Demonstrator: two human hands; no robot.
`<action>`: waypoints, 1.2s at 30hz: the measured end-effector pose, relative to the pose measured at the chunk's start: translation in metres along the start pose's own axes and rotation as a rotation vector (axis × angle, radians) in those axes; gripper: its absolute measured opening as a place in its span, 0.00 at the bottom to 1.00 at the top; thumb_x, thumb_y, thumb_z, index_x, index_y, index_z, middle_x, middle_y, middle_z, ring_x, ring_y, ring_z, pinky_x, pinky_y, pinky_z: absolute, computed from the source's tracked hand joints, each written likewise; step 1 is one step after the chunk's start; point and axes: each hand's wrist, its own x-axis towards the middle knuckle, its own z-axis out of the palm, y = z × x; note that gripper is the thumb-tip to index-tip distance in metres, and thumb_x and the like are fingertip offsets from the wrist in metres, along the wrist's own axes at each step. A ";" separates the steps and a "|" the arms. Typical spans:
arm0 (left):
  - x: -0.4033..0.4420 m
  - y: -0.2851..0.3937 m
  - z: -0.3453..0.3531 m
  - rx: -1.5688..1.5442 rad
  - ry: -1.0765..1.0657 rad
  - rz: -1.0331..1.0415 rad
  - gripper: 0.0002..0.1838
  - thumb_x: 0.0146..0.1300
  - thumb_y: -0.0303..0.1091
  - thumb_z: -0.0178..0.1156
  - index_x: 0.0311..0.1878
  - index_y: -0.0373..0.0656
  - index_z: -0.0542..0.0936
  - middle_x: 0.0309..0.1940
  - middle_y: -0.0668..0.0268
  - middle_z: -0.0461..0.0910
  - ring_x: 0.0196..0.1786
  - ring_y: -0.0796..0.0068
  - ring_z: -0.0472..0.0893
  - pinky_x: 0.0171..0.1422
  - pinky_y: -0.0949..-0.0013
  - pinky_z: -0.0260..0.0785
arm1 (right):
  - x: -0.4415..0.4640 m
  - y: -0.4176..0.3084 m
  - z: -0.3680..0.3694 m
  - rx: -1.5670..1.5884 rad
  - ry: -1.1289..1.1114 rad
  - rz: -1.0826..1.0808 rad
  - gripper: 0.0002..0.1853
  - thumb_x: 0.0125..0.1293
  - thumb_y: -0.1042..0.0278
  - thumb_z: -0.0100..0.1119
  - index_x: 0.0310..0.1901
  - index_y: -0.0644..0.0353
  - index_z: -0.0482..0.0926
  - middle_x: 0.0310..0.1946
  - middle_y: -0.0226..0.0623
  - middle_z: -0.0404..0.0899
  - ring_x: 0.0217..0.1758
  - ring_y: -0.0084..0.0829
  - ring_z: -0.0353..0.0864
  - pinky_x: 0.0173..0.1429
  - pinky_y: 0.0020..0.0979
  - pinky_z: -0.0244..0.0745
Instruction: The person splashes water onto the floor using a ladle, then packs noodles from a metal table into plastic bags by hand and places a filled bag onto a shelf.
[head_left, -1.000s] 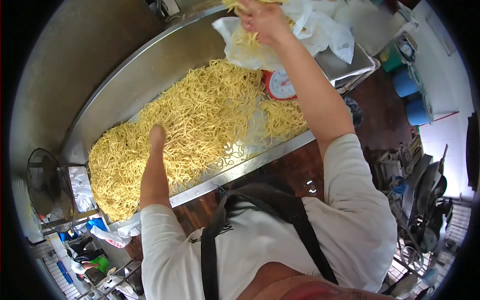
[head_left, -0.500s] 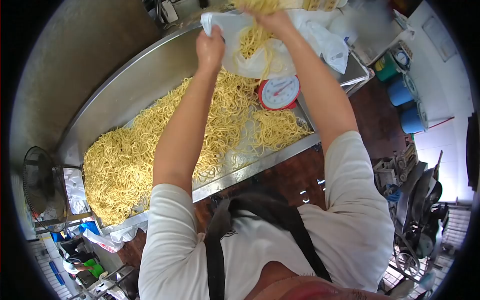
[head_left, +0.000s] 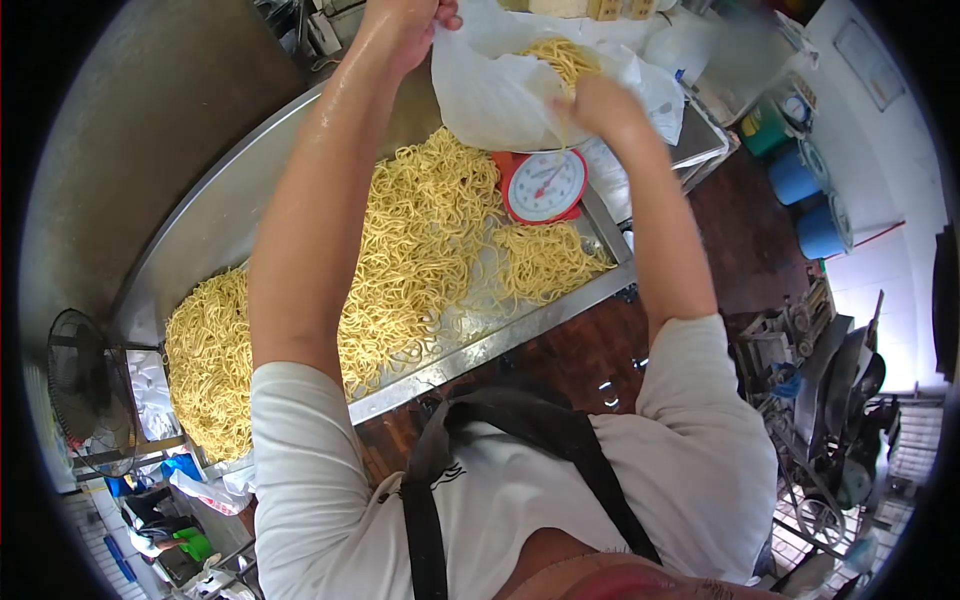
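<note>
My left hand (head_left: 405, 30), at the top, is closed on the edge of a white plastic bag (head_left: 490, 95). Yellow noodles (head_left: 563, 60) show in the mouth of the bag. At the bag's right side, my right hand (head_left: 605, 105) is somewhat blurred, its fingers bent around a few noodle strands that hang down its front. Just under the bag sits a red scale (head_left: 546, 188) with a round white dial. A large heap of loose noodles (head_left: 420, 250) covers much of the metal tray (head_left: 480, 345), and a smaller pile (head_left: 548, 262) lies below the scale.
More white plastic bags (head_left: 655, 105) lie right of the bag. The tray has a high curved metal wall (head_left: 240, 165) behind it. A fan (head_left: 90, 390) stands at the left, blue barrels (head_left: 825, 228) at the right. Another person (head_left: 150, 540) is at lower left.
My left hand has moved up and slightly left, lifting the bag's edge. My right hand has come down from above the bag, and the noodles it held up are now in the bag.
</note>
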 end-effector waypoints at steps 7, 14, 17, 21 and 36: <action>0.006 -0.019 -0.003 -0.307 -0.243 -0.060 0.10 0.69 0.34 0.54 0.29 0.49 0.70 0.17 0.76 0.60 0.19 0.81 0.59 0.24 0.74 0.54 | 0.027 -0.019 -0.004 0.240 -0.017 -0.170 0.14 0.66 0.61 0.58 0.40 0.65 0.84 0.38 0.51 0.84 0.43 0.46 0.85 0.47 0.41 0.79; -0.006 -0.019 -0.002 -0.294 -0.300 0.024 0.03 0.67 0.32 0.55 0.37 0.47 0.72 0.20 0.75 0.65 0.22 0.79 0.65 0.28 0.73 0.60 | 0.168 0.070 0.064 0.012 0.297 -0.331 0.17 0.63 0.61 0.62 0.50 0.60 0.81 0.38 0.42 0.84 0.39 0.40 0.83 0.45 0.39 0.77; -0.010 -0.020 -0.003 -0.226 -0.280 0.075 0.04 0.66 0.31 0.56 0.41 0.44 0.73 0.22 0.73 0.68 0.25 0.77 0.70 0.33 0.71 0.65 | 0.111 0.059 0.012 -0.067 0.320 -0.282 0.11 0.61 0.66 0.62 0.43 0.61 0.84 0.31 0.39 0.85 0.29 0.35 0.83 0.35 0.38 0.77; -0.009 -0.022 0.005 -0.236 -0.241 0.048 0.06 0.64 0.30 0.57 0.42 0.42 0.72 0.24 0.71 0.69 0.27 0.75 0.71 0.35 0.68 0.67 | 0.096 0.067 0.025 -0.194 -0.219 -0.371 0.22 0.58 0.58 0.62 0.51 0.64 0.79 0.46 0.47 0.83 0.49 0.48 0.82 0.55 0.43 0.76; -0.004 -0.027 0.016 -0.265 -0.268 0.027 0.06 0.63 0.29 0.57 0.41 0.43 0.71 0.24 0.71 0.70 0.28 0.76 0.71 0.36 0.69 0.67 | 0.121 0.038 0.019 1.000 -0.103 -0.396 0.25 0.61 0.64 0.61 0.61 0.60 0.75 0.39 0.58 0.82 0.40 0.55 0.83 0.43 0.46 0.78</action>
